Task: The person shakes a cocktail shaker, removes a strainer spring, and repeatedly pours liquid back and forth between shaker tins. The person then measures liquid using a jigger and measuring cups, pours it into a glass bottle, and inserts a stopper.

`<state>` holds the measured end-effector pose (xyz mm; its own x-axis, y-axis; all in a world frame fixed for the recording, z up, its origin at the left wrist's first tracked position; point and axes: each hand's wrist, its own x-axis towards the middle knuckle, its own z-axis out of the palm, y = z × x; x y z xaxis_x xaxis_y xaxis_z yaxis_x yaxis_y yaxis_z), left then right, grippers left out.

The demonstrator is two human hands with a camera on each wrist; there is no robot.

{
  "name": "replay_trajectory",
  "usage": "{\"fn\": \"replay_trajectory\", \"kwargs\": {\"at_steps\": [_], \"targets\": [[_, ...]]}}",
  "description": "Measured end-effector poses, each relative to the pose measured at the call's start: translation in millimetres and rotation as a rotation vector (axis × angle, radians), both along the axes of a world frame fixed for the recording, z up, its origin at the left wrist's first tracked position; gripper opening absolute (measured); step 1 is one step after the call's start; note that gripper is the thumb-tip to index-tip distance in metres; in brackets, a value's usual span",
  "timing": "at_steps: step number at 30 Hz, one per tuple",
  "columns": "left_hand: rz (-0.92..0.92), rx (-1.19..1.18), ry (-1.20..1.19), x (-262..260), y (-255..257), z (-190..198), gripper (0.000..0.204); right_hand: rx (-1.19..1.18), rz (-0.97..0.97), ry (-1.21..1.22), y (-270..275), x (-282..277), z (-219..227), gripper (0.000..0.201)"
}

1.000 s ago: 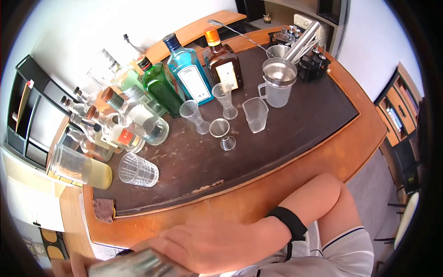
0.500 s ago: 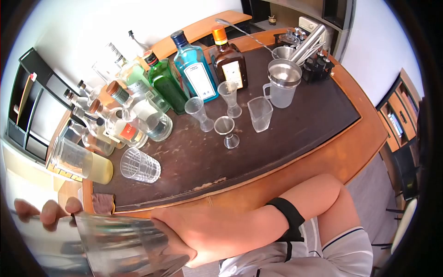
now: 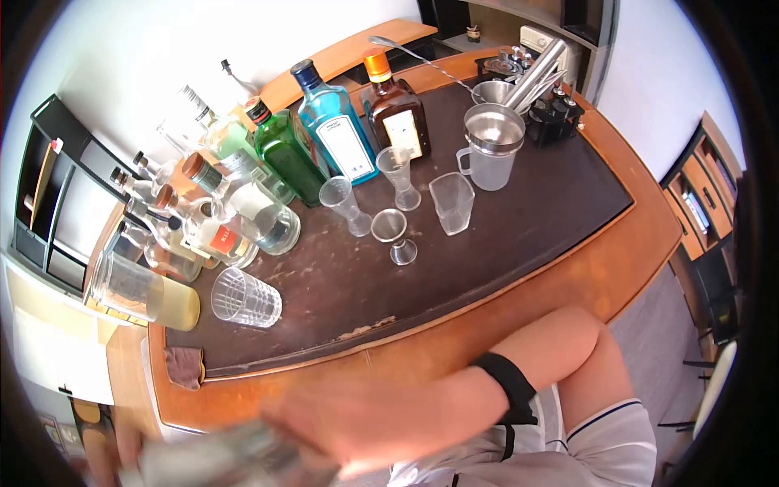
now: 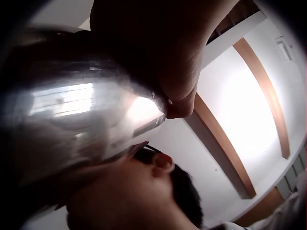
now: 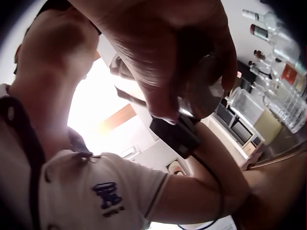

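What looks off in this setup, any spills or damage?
Only wear: the dark tabletop panel has a pale scraped patch by its near edge, right of the patterned tumbler, where the surface looks rubbed away. No spill visible. The metal shaker is blurred in the head view, so I can't judge leaks there.

On the right of the one blue bottle [image 3: 339, 134] you have one brown bottle [image 3: 398, 118], one handled jug [image 3: 491, 172] and one spoon [image 3: 385, 40]; on its left, one green bottle [image 3: 288, 158] and clear bottles [image 3: 268, 219] too overlapped to count. Nearer you than it are three jiggers [image 3: 391, 226], one angular cup [image 3: 452, 204], one tumbler [image 3: 247, 298], one tall vessel [image 3: 174, 302], one cloth [image 3: 185, 367], one metal shaker [image 4: 72, 115].
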<state>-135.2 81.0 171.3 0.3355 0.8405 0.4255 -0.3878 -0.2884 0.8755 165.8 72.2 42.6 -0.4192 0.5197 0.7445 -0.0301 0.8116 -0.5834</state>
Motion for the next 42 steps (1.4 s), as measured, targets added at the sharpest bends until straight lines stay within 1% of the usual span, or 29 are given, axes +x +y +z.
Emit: {"fn": "replay_trajectory", "kwargs": {"at_steps": [1, 2, 4, 5, 7, 8, 10, 11, 12, 14, 15, 16, 18, 19, 20, 22, 23, 25, 27, 30, 31, 32, 34, 35, 36, 38, 39, 40, 42], "targets": [[0.016, -0.002, -0.001, 1.0, -2.8, 0.5, 0.045, -0.304, 0.132, -0.028, 6.4, 0.8, 0.2, 0.055], [0.028, -0.002, -0.004, 2.1, -4.6, 0.7, 0.045, -0.383, 0.071, -0.075, 10.2, 0.8, -1.0, 0.05], [0.04, 0.013, -0.019, 7.3, 0.2, -0.4, 0.045, -0.419, 0.136, -0.165, 3.8, 17.7, 17.9, 0.044], [0.049, 0.01, -0.028, 10.1, 1.7, -2.5, 0.045, -0.421, 0.132, -0.17, -1.6, 14.4, 14.1, 0.044], [0.074, 0.003, -0.039, 13.8, 3.1, -4.9, 0.045, -0.042, -0.039, -0.147, -17.6, 0.2, 3.0, 0.05], [0.092, -0.002, -0.041, 14.5, 0.9, -4.6, 0.045, -0.046, -0.032, -0.147, -11.9, 1.4, 4.1, 0.05], [0.125, -0.007, -0.041, 15.6, -4.0, -2.7, 0.045, -0.383, 0.181, -0.144, 5.6, 7.4, 7.7, 0.052], [0.139, -0.007, -0.044, 16.5, -5.7, -2.5, 0.045, -0.403, 0.124, -0.217, 6.6, 8.7, 7.4, 0.053], [0.146, -0.001, -0.05, 18.6, -4.1, -2.4, 0.046, -0.396, 0.119, -0.219, 4.8, 11.4, 8.8, 0.053], [0.157, 0.002, -0.061, 24.0, 1.5, -4.3, 0.046, -0.117, 0.058, -0.217, -5.1, 14.1, 7.9, 0.052], [0.165, -0.002, -0.061, 25.9, 3.4, -4.4, 0.046, -0.087, 0.036, -0.194, -14.1, 3.5, 2.5, 0.053], [0.176, -0.007, -0.061, 26.9, 3.7, -4.3, 0.046, -0.09, 0.036, -0.191, -14.0, 3.1, 0.0, 0.053], [0.205, -0.016, -0.062, 28.3, 0.6, -3.6, 0.046, -0.204, 0.02, -0.152, -11.6, 5.2, 5.0, 0.053], [0.219, -0.019, -0.062, 28.8, -1.5, -2.6, 0.046, -0.32, 0.138, -0.113, -1.1, 10.0, 9.1, 0.052], [0.231, -0.018, -0.06, 29.5, -2.6, -1.3, 0.046, -0.318, 0.139, -0.109, -4.1, 10.7, 12.2, 0.052], [0.246, -0.011, -0.069, 33.7, 1.3, -1.3, 0.046, -0.36, 0.107, -0.226, -7.1, 17.1, 18.7, 0.052], [0.256, -0.016, -0.073, 35.2, 2.3, -2.8, 0.046, -0.056, -0.042, -0.116, -8.4, 6.7, 10.2, 0.054], [0.284, -0.026, -0.078, 36.8, 1.8, -3.8, 0.046, -0.077, -0.014, -0.103, -12.3, 0.7, 1.5, 0.057], [0.319, -0.035, -0.082, 37.1, -3.1, -3.6, 0.046, -0.099, 0.02, -0.089, -12.4, 1.5, 5.5, 0.059], [0.355, -0.032, -0.095, 38.6, -5.2, -3.5, 0.047, -0.379, 0.071, -0.204, -0.5, 14.5, 19.1, 0.043], [0.365, -0.033, -0.101, 40.1, -4.2, -4.3, 0.047, -0.138, -0.02, -0.132, -4.2, 10.0, 4.9, 0.043], [0.378, -0.036, -0.104, 41.1, -3.7, -4.9, 0.047, -0.139, -0.019, -0.134, -9.0, 7.3, 3.2, 0.043], [0.408, -0.041, -0.11, 42.3, -4.6, -5.4, 0.047, 0.029, -0.06, -0.179, -14.5, 4.2, 4.0, 0.042], [0.426, -0.044, -0.11, 42.1, -6.7, -4.6, 0.047, -0.015, 0.0, -0.145, -8.6, 5.5, 1.2, 0.043], [0.442, -0.046, -0.111, 41.9, -9.1, -3.6, 0.047, -0.017, 0.005, -0.143, -6.2, 5.9, 3.8, 0.043], [0.468, -0.044, -0.116, 42.0, -12.3, -2.6, 0.047, -0.389, 0.05, -0.055, -0.1, 7.3, 10.3, 0.06], [0.475, -0.036, -0.127, 43.6, -10.4, -3.4, 0.047, -0.455, 0.145, -0.124, 0.8, 17.6, 19.1, 0.053], [0.48, -0.035, -0.135, 45.5, -8.1, -4.3, 0.047, -0.452, 0.137, -0.128, -1.2, 16.8, 17.2, 0.053], [0.5, -0.046, -0.139, 46.9, -6.6, -5.7, 0.047, 0.096, -0.085, -0.139, -8.3, 8.9, 17.0, 0.05]]}}
